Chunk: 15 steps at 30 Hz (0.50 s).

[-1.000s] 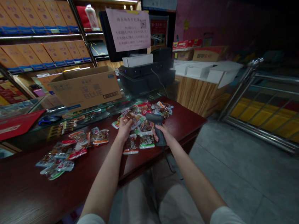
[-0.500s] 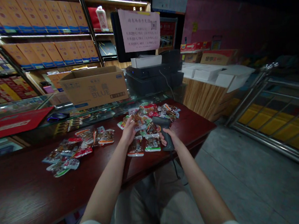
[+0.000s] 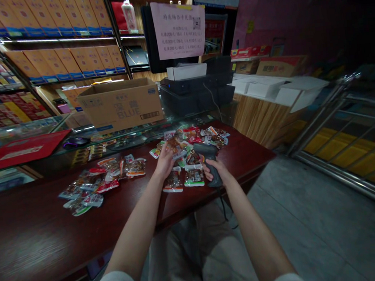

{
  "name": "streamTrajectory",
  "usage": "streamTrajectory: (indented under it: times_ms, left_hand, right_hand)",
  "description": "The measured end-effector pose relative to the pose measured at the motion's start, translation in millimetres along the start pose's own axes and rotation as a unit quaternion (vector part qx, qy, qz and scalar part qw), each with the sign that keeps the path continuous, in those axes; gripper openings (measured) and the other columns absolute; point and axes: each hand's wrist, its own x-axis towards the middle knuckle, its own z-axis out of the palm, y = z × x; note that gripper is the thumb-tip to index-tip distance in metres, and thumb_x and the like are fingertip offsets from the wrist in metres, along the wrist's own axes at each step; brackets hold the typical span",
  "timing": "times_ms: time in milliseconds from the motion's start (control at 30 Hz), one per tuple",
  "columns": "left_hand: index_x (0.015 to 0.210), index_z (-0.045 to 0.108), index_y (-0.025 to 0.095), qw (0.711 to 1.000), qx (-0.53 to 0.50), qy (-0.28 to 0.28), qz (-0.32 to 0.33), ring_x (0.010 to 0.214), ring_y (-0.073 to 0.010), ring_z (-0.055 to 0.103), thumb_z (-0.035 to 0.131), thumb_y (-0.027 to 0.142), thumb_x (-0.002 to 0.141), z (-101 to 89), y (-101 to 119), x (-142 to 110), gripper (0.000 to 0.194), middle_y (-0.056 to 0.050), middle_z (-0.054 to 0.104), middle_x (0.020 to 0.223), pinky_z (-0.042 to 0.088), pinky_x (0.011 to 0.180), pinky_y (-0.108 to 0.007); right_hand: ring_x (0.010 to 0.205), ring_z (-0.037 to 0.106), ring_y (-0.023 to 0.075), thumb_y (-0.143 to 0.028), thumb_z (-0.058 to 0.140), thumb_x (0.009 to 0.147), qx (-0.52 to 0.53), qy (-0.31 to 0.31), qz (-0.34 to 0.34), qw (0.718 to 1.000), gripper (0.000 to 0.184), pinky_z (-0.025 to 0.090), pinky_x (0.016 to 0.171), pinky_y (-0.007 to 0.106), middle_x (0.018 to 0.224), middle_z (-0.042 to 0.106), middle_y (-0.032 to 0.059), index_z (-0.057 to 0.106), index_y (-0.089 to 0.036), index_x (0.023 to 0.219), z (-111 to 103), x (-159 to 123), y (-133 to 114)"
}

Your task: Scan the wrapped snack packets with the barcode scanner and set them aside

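My right hand [image 3: 218, 171] is wrapped round the handle of a dark barcode scanner [image 3: 207, 151], whose head points left over the snack packets. My left hand [image 3: 166, 161] is closed on a clear snack packet [image 3: 175, 147] with brown contents, held just left of the scanner's head. Beneath and behind both hands lies a pile of small packets with red, green and orange edges. Nearest me, an orange-edged packet [image 3: 173, 182] and a green-edged packet [image 3: 194, 175] lie side by side. Another heap of packets [image 3: 90, 184] rests further left on the dark red table [image 3: 33, 237].
Behind the table, a cardboard box [image 3: 122, 107] and a black cash drawer [image 3: 199, 98] stand on the glass counter. A computer mouse [image 3: 75, 142] lies beside a red sheet [image 3: 24, 151]. The scanner's cable [image 3: 223, 206] hangs past the table edge. A metal railing [image 3: 319, 117] stands at right.
The view has swung left, so everything sits further right. My left hand has raised the brown packet slightly from the pile, facing the scanner. The scanner stays in my right hand.
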Motion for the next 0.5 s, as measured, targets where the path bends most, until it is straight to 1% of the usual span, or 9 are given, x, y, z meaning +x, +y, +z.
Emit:
streamTrajectory:
  times_ms: [67,167,233,400,500]
  left_hand:
    - [0.135,0.048,0.027,1.0,0.015,-0.006,0.003,0.11,-0.0192,0.062,0.069,0.015,0.072,2.8,2.4,-2.5,0.067,-0.006,0.06,0.129,0.045,0.102,-0.045]
    - [0.139,0.045,0.028,0.999,0.036,-0.02,-0.002,0.104,-0.0217,0.065,0.066,0.018,0.076,6.8,6.8,-6.3,0.068,-0.007,0.063,0.122,0.052,0.094,-0.045]
    - [0.14,0.045,0.028,0.999,0.045,-0.021,-0.006,0.104,-0.0229,0.065,0.065,0.018,0.076,7.9,8.2,-7.7,0.068,-0.007,0.064,0.119,0.054,0.092,-0.044]
    - [0.133,0.05,0.026,0.999,0.037,0.011,0.009,0.116,-0.0208,0.059,0.068,0.017,0.073,5.4,4.4,-5.8,0.063,-0.008,0.057,0.133,0.046,0.102,-0.044]
    - [0.126,0.055,0.024,0.997,0.067,0.023,0.023,0.113,-0.0214,0.06,0.066,0.019,0.072,1.5,5.9,-2.5,0.055,-0.007,0.06,0.129,0.047,0.1,-0.043]
  right_hand:
    - [0.031,0.038,0.0054,-0.042,0.069,0.076,0.0,-0.004,0.004,1.0,0.035,0.032,0.031,0.019,0.051,0.049,-0.0088,0.055,-0.016,0.096,0.3,0.0,0.3]
    - [0.03,0.038,0.0053,-0.042,0.07,0.076,0.005,-0.007,0.012,1.0,0.034,0.032,0.031,0.019,0.05,0.049,-0.0092,0.053,-0.018,0.092,0.4,-0.3,-0.1]
    - [0.031,0.038,0.0055,-0.042,0.07,0.076,0.007,-0.007,0.014,1.0,0.034,0.033,0.031,0.019,0.05,0.049,-0.0088,0.053,-0.018,0.091,0.6,-0.8,-0.8]
    - [0.03,0.039,0.0062,-0.041,0.071,0.074,0.007,-0.009,0.019,1.0,0.033,0.033,0.031,0.02,0.05,0.05,-0.0081,0.054,-0.017,0.09,2.6,-2.8,-4.2]
    - [0.031,0.039,0.0066,-0.041,0.07,0.074,0.007,-0.015,0.021,1.0,0.035,0.034,0.031,0.02,0.05,0.05,-0.0088,0.053,-0.018,0.095,3.6,-3.7,-5.8]
